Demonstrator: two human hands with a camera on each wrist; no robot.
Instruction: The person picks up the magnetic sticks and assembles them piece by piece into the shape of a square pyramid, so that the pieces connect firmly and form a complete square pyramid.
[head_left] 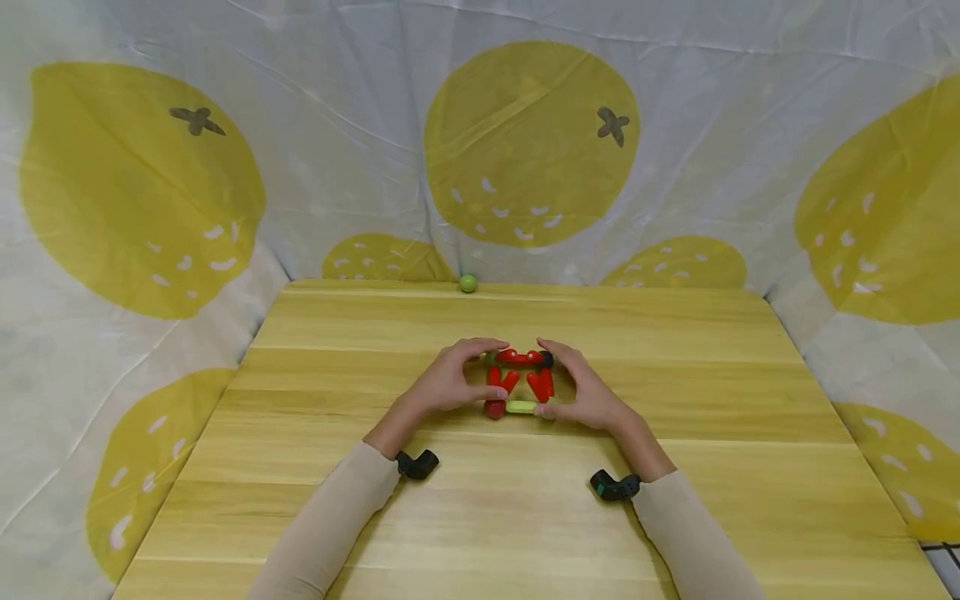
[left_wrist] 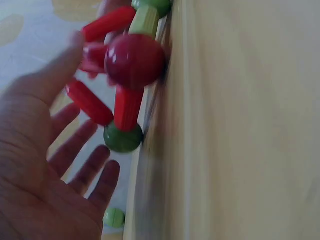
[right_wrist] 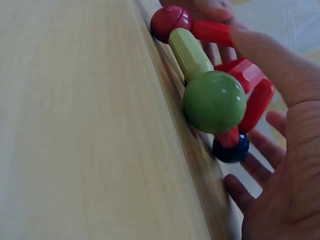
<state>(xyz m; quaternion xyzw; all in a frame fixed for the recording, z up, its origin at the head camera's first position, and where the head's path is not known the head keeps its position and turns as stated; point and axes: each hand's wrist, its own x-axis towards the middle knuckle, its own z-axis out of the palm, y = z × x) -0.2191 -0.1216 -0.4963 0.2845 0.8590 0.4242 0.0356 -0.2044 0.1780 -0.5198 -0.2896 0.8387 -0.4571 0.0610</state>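
A toy frame of balls and ridged rods sits on the wooden table between both hands. Its corners are a red ball [left_wrist: 135,61], a green ball [right_wrist: 214,102], another green ball [left_wrist: 123,137] and a navy ball [right_wrist: 230,148]. Between the front corners lies a yellow-green rod [head_left: 522,407]; several red rods [head_left: 537,387] form the other sides and slant upward. My left hand [head_left: 450,377] curves around the left side, thumb at a red rod near the red ball, fingers loosely spread. My right hand [head_left: 588,393] mirrors it, its thumb overlapping a red rod's end.
A loose light green ball [head_left: 468,283] lies at the table's back edge. Behind and beside the wooden table [head_left: 480,517] hangs a lemon-patterned cloth [head_left: 360,150]. Black wrist-worn cameras stick out below the left wrist [head_left: 417,465] and right wrist [head_left: 613,486].
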